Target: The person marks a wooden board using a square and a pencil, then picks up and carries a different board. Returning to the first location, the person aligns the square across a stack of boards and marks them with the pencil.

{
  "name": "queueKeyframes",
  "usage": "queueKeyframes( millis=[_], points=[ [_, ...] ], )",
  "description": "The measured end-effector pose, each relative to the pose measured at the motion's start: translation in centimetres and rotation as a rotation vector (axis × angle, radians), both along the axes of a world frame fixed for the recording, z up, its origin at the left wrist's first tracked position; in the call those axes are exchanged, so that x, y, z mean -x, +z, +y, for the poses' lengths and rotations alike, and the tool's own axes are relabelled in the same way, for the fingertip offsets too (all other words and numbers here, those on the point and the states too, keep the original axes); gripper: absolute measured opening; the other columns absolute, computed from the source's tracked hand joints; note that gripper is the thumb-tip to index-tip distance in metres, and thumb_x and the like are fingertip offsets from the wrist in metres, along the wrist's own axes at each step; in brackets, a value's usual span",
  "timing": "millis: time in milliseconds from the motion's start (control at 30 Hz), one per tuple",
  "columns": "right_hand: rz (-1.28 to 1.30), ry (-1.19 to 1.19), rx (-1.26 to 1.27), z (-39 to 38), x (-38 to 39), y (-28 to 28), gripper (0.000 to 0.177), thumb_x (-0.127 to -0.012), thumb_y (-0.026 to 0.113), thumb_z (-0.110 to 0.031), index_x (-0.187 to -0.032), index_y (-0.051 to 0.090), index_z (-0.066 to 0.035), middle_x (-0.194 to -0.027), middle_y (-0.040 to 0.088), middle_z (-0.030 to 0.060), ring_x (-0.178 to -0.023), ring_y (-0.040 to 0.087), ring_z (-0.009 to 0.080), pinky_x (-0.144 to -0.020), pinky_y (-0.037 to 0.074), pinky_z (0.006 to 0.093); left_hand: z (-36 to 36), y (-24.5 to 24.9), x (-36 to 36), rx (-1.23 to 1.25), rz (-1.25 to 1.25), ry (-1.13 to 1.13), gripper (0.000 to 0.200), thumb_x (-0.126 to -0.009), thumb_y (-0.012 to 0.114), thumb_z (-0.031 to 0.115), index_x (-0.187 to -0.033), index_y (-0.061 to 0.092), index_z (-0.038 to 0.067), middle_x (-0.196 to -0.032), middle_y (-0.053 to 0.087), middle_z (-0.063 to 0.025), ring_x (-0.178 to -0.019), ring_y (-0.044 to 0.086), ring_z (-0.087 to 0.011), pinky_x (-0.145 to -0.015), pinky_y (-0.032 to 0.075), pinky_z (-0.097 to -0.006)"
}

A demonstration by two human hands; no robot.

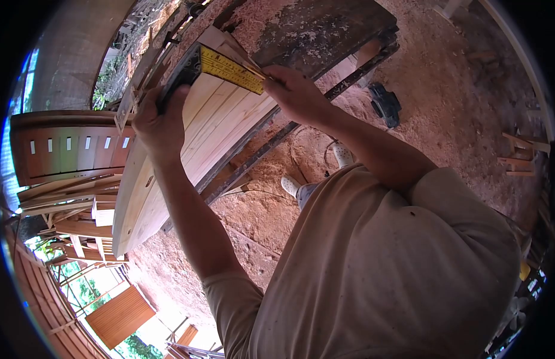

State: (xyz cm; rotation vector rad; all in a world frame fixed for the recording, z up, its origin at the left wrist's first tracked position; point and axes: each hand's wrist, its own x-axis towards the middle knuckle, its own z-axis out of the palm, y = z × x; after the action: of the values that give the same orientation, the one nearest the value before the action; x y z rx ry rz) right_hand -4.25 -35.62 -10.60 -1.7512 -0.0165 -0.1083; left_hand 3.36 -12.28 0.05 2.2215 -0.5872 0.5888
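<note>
A carpenter's square with a yellow marked blade (pixel 232 70) and a dark stock lies across a pale plank panel (pixel 214 110). My left hand (pixel 160 119) is closed around the dark stock, at the panel's far edge. At the other end of the blade, my right hand (pixel 292 93) is pinched shut by the blade's tip. Something thin seems to be between its fingers, but its kind does not show clearly. The panel is made of several light boards side by side and has a curved near end.
A dark worn bench top (pixel 325 36) stands beyond the panel, with a dark metal rail (pixel 259 155) along its side. A black power tool (pixel 384 105) lies on the dusty floor. Stacked wood pieces (pixel 80 203) stand left, and a slotted brown panel (pixel 74 146) leans there.
</note>
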Motion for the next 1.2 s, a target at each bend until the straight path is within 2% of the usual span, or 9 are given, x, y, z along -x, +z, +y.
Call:
queueKeyframes(
  millis=[100, 200, 267, 467, 700, 767, 867, 967, 1200],
  points=[
    [0.015, 0.001, 0.002, 0.1, 0.0, 0.1, 0.030, -0.104, 0.048, -0.027, -0.114, 0.063, -0.004, -0.081, 0.066, 0.0157, -0.076, 0.067, 0.0277, -0.070, 0.049, 0.0436, -0.1, 0.0, 0.0, -0.043, -0.064, -0.015, 0.024, -0.081, 0.087, 0.012, -0.093, 0.074, -0.003, -0.077, 0.066, -0.0006, -0.071, 0.055, -0.0074, -0.066, 0.045, -0.0242],
    [0.003, -0.002, 0.024, 0.1, 0.1, 0.2, 0.028, -0.104, 0.048, -0.026, -0.112, 0.062, -0.004, -0.079, 0.066, 0.0155, -0.072, 0.066, 0.0271, -0.067, 0.049, 0.0432, 0.0, 0.1, 0.0, -0.071, -0.081, 0.000, 0.023, -0.080, 0.087, 0.012, -0.091, 0.073, -0.003, -0.075, 0.065, -0.0021, -0.069, 0.054, -0.0084, -0.064, 0.045, -0.0251],
    [-0.012, 0.011, 0.058, 0.0, -0.1, 0.0, 0.027, -0.104, 0.048, -0.025, -0.111, 0.062, -0.003, -0.077, 0.065, 0.0156, -0.067, 0.065, 0.0263, -0.063, 0.049, 0.0431, 0.2, 0.1, -0.2, -0.099, -0.108, -0.004, 0.027, -0.078, 0.089, 0.016, -0.089, 0.072, -0.002, -0.074, 0.070, -0.0067, -0.067, 0.059, -0.0078, -0.063, 0.049, -0.0252],
    [-0.112, -0.038, 0.066, 0.1, -0.5, -1.0, 0.027, -0.104, 0.048, -0.023, -0.114, 0.063, -0.003, -0.072, 0.064, 0.0155, -0.059, 0.064, 0.0243, -0.059, 0.049, 0.0435, 0.0, 0.3, -0.1, -0.109, -0.097, -0.001, 0.027, -0.078, 0.089, 0.016, -0.089, 0.072, -0.002, -0.072, 0.069, -0.0053, -0.066, 0.057, -0.0074, -0.063, 0.049, -0.0248],
    [-0.164, -0.078, 0.081, 0.0, -0.5, -1.5, 0.027, -0.103, 0.049, -0.022, -0.115, 0.064, -0.003, -0.073, 0.066, 0.0160, -0.060, 0.066, 0.0258, -0.057, 0.051, 0.0418, 0.1, 0.1, -0.3, -0.066, -0.070, 0.001, 0.027, -0.079, 0.089, 0.017, -0.090, 0.073, -0.001, -0.072, 0.069, -0.0056, -0.066, 0.057, -0.0073, -0.062, 0.049, -0.0252],
    [-0.156, -0.067, 0.199, -0.4, -0.7, -2.1, 0.024, -0.102, 0.050, -0.021, -0.112, 0.065, -0.005, -0.074, 0.067, 0.0159, -0.061, 0.067, 0.0271, -0.059, 0.052, 0.0419, 0.0, 0.6, 0.0, -0.127, -0.056, 0.011, 0.028, -0.079, 0.088, 0.018, -0.091, 0.073, -0.001, -0.073, 0.069, -0.0063, -0.066, 0.058, -0.0081, -0.063, 0.049, -0.0255],
    [-0.226, -0.125, 0.165, -0.3, -0.6, -1.8, 0.022, -0.102, 0.051, -0.020, -0.110, 0.066, -0.007, -0.074, 0.067, 0.0152, -0.063, 0.068, 0.0291, -0.059, 0.053, 0.0427, 0.1, 0.4, -0.2, -0.103, -0.050, -0.003, 0.028, -0.079, 0.088, 0.019, -0.091, 0.072, -0.001, -0.073, 0.069, -0.0066, -0.066, 0.058, -0.0086, -0.063, 0.049, -0.0261],
    [-0.149, -0.079, 0.134, -0.3, -0.5, -1.0, 0.020, -0.101, 0.052, -0.020, -0.109, 0.067, -0.008, -0.075, 0.068, 0.0152, -0.064, 0.068, 0.0313, -0.060, 0.053, 0.0435, -0.1, 0.4, -0.1, -0.112, -0.046, 0.033, 0.028, -0.079, 0.088, 0.018, -0.090, 0.072, -0.002, -0.073, 0.069, -0.0063, -0.067, 0.058, -0.0089, -0.063, 0.049, -0.0260],
    [-0.186, -0.070, 0.215, -0.6, -0.7, -1.4, 0.022, -0.100, 0.052, -0.020, -0.111, 0.067, -0.008, -0.077, 0.069, 0.0168, -0.066, 0.069, 0.0329, -0.060, 0.053, 0.0445, -0.3, 0.5, 0.1, -0.099, -0.018, 0.039, 0.027, -0.080, 0.087, 0.019, -0.090, 0.072, -0.001, -0.073, 0.068, -0.0053, -0.067, 0.058, -0.0087, -0.064, 0.049, -0.0262]
  ],
)
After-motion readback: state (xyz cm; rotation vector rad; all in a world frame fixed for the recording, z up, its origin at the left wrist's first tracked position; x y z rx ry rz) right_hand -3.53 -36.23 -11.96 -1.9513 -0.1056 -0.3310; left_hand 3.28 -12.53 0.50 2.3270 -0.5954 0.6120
